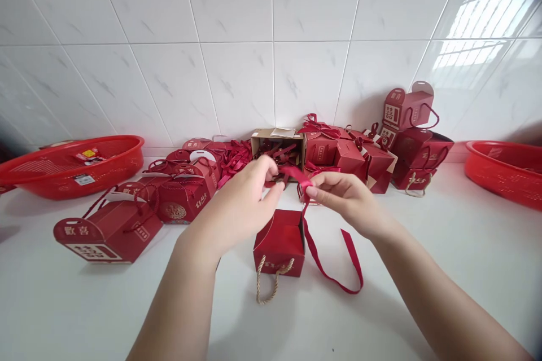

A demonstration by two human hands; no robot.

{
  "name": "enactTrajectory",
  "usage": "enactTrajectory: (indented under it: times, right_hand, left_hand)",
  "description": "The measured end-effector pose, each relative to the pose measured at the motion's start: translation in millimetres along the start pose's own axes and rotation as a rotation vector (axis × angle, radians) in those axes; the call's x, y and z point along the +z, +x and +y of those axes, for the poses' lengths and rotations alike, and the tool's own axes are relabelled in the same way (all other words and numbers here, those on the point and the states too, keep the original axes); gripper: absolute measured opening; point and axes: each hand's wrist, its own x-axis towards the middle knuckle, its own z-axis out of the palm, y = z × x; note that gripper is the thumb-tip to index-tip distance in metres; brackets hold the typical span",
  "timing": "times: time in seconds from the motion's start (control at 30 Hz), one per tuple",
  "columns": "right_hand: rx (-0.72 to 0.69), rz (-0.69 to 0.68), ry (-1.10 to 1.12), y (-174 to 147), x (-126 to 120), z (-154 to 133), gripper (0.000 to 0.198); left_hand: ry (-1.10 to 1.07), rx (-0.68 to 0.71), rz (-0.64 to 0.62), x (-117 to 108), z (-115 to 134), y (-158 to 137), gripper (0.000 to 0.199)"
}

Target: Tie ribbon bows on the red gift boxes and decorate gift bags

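Above a small red gift box [282,240] with a gold rope handle [259,282], both of my hands are raised. Between the thumb and fingers of my right hand [347,197] a dark red ribbon [358,268] is pinched; its long tail curls down onto the counter beside the box. My left hand [258,192] is closed, thumb toward fingers, near the other stretch of ribbon. That hand partly hides where the ribbon meets its fingertips. The gift box stands upright.
Several finished red boxes [108,231] stand at left, others [339,152] at the back right. A ribbon pile [237,161] and an open carton [256,144] lie by the tiled wall. Red plastic baskets [84,172] flank both sides of the white counter [457,259].
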Motion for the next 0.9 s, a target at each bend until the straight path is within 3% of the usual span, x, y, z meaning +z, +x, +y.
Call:
enactTrajectory:
  times: [0.1,0.17,0.27,0.37,0.57,0.73,0.9]
  right_hand:
    - [-0.053,0.148,0.024,-8,-8,-14,0.018]
    - [-0.115,0.253,0.064,-17,-15,-24,0.012]
    - [-0.268,0.379,0.117,-30,-25,-37,0.006]
    - [-0.336,0.416,0.084,-39,-30,-45,0.01]
    - [-0.103,0.274,0.096,-25,-11,-31,0.021]
    - [0.215,0.135,-0.089,-6,11,-4,0.031]
    - [0.347,0.074,-0.219,1,16,13,0.028]
  left_hand:
    - [0.178,-0.185,-0.294,2,-8,1,0.043]
    - [0.246,-0.217,-0.44,5,-13,5,0.04]
    - [0.253,-0.166,-0.511,12,-19,13,0.03]
    - [0.153,-0.094,-0.51,18,-24,21,0.035]
    - [-0.044,0.047,-0.488,22,-27,31,0.027]
    - [-0.075,0.029,-0.505,24,-31,37,0.025]
    - [-0.094,-0.014,-0.552,29,-35,40,0.022]
